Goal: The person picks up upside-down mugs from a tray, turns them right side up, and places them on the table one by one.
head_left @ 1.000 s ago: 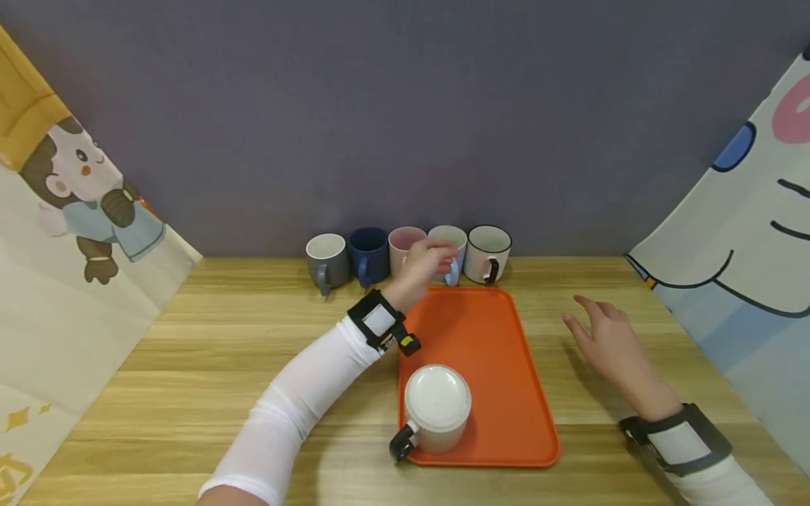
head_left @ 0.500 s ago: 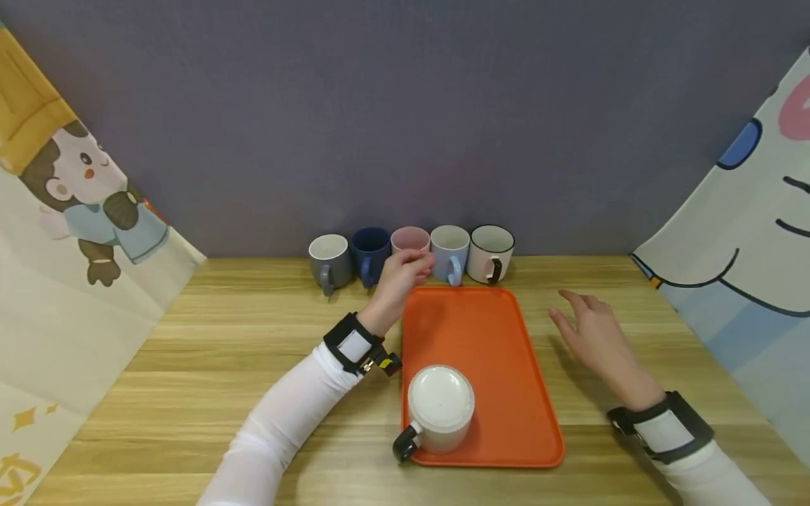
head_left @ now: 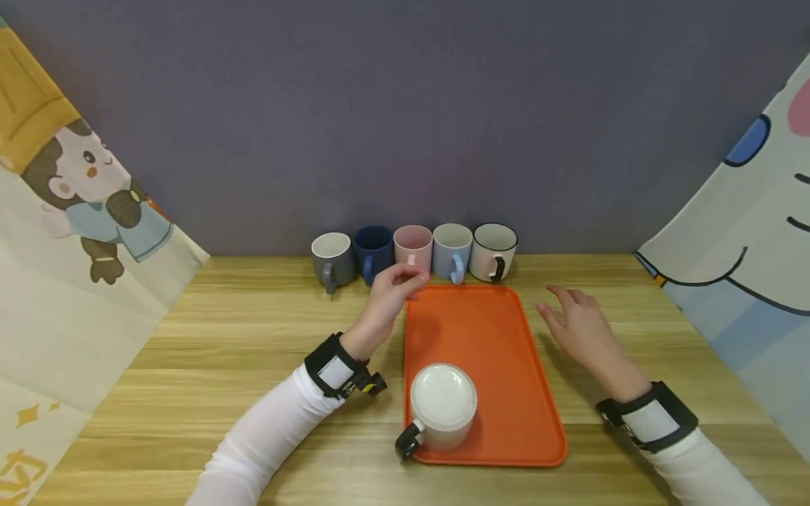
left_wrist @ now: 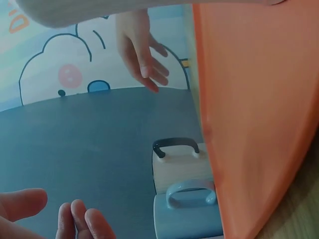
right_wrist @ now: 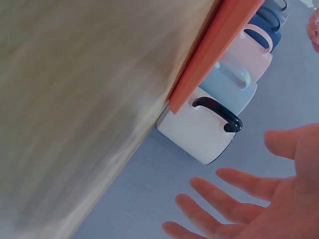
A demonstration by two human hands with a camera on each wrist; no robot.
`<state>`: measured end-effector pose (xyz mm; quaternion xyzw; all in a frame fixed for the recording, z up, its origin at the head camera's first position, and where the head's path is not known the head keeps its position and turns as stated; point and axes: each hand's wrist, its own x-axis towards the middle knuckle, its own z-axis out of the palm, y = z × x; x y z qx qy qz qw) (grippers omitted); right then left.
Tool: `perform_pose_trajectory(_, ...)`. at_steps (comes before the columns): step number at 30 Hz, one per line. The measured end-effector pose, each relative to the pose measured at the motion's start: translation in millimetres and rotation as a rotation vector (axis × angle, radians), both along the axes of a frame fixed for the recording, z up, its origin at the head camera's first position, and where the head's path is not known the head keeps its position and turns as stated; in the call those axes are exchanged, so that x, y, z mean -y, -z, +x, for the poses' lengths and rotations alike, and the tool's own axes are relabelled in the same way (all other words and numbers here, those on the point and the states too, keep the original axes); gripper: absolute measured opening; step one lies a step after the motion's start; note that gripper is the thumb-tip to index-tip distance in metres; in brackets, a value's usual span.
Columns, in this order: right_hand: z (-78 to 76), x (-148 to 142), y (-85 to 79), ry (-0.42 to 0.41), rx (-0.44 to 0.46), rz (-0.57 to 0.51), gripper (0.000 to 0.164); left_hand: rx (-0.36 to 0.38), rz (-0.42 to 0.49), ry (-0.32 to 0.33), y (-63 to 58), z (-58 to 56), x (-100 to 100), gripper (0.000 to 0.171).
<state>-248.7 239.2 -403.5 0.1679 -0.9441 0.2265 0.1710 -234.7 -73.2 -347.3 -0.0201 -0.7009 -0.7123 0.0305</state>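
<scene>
Near the far left corner of the orange tray (head_left: 484, 337), my left hand (head_left: 382, 306) hovers in front of the pink mug (head_left: 413, 240). Its thumb and fingers are apart in the left wrist view, holding nothing. To the right of the tray, my right hand (head_left: 582, 330) is spread above the table, also holding nothing. A white mug (head_left: 443, 399) sits upside down at the tray's near left corner, its black handle pointing toward me over the rim. Behind the tray, a light blue mug (head_left: 451, 254) and a black-rimmed white mug (right_wrist: 197, 132) stand upright beside the pink one.
The row against the grey back panel (head_left: 405, 126) continues leftward with a navy mug (head_left: 373, 251) and a grey mug (head_left: 334, 260). Handles in the row face me. Wood tabletop (head_left: 253, 330) surrounds the tray. Printed cloths hang on the left and right sides.
My left hand has drawn back from the row of mugs, toward me and to the left. My right hand has shifted slightly left, closer to the tray. The mugs stay in place.
</scene>
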Motion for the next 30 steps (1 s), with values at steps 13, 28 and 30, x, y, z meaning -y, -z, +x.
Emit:
perform_pose_trajectory(13, -3.8, 14.1, -2.2, -0.022, 0.007, 0.001, 0.047, -0.053, -0.109, 0.049, 2.7, 24.6, 16.0, 0.018)
perform_pose_trajectory(28, -10.6, 29.6, -2.2, -0.047, -0.065, 0.001, 0.041, -0.091, -0.355, 0.236, 1.6, 57.3, 35.8, 0.024)
perform_pose_trajectory(30, -11.3, 33.1, -3.2, -0.056, -0.089, -0.002, 0.040, -0.081, -0.372, 0.263, 0.9, 61.8, 38.2, 0.025)
